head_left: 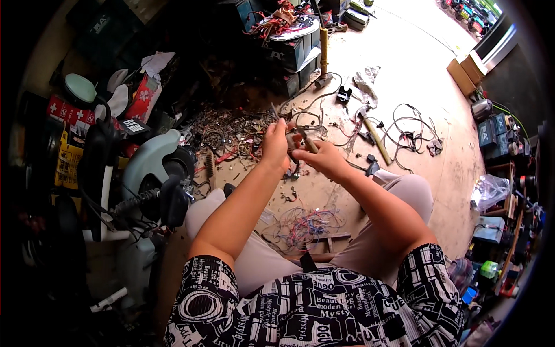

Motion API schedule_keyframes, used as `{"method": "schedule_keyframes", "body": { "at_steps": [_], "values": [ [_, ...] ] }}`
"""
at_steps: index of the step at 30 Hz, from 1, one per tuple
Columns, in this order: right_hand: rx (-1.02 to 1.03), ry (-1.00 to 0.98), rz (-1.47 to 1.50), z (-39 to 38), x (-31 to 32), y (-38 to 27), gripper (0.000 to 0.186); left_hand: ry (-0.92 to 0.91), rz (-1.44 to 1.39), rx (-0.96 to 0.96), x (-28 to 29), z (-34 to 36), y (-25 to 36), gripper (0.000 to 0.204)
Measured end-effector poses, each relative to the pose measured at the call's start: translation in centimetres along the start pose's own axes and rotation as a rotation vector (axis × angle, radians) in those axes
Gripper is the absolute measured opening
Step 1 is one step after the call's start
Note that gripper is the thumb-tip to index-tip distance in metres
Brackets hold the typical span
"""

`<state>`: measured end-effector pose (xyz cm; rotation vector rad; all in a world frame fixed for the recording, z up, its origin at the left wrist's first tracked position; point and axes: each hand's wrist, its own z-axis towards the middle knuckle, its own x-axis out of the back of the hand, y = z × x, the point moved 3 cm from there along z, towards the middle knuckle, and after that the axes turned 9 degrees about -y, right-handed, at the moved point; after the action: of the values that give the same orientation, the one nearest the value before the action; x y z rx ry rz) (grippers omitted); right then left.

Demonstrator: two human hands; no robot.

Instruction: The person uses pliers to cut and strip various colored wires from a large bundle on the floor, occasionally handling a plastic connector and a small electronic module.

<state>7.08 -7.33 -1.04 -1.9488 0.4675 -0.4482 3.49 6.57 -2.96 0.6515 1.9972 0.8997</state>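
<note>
My left hand is raised in front of me over the littered floor, its fingers closed. A thin grey strip or blade sticks up past its fingertips; its kind is too small to tell. Close beside it on the right, my right hand is closed on a short, dark, stick-like piece that slants toward the left hand. Between the hands is a small brownish part, partly hidden by fingers. Below them lies a loose tangle of thin coloured wires between my legs.
A heap of scrap bits and wires spreads at the far left. A hammer and looped black cable lie to the right. Stacked batteries stand at the back. A grey scooter fender crowds the left; cluttered shelves line the right.
</note>
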Motion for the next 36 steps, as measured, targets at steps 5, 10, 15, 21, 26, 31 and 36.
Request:
{"method": "schedule_keyframes", "body": {
  "at_steps": [5, 10, 15, 21, 26, 31, 36],
  "values": [
    [0.008, 0.006, 0.083, 0.6, 0.2, 0.8, 0.027, -0.08, -0.231, -0.103, -1.3, 0.5, -0.1, 0.015],
    [-0.055, 0.152, 0.067, -0.2, 3.2, 0.3, 0.026, -0.077, -0.012, -0.212, -0.4, -0.1, 2.5, 0.017],
    [0.01, 0.445, -0.027, -1.2, 8.0, 1.7, 0.035, -0.358, 0.62, -0.094, 1.0, -1.8, 2.7, 0.012],
    [-0.014, 0.574, -0.064, -3.3, 11.1, 2.5, 0.038, -0.717, 1.444, 0.075, 5.9, -3.4, -5.5, 0.021],
    [0.014, 0.475, -0.3, -2.4, 8.9, 2.3, 0.04, -0.757, 1.721, 0.089, 3.2, -7.2, -4.6, 0.052],
    [0.0, 0.201, -0.548, -4.2, 5.5, 1.3, 0.03, -0.306, 1.523, -0.768, -3.6, -8.5, 1.2, 0.037],
    [0.189, -0.005, -0.592, -4.1, 3.7, 1.5, 0.025, -0.516, 1.631, -0.22, -2.3, -6.6, 0.4, 0.03]
  ]
}}
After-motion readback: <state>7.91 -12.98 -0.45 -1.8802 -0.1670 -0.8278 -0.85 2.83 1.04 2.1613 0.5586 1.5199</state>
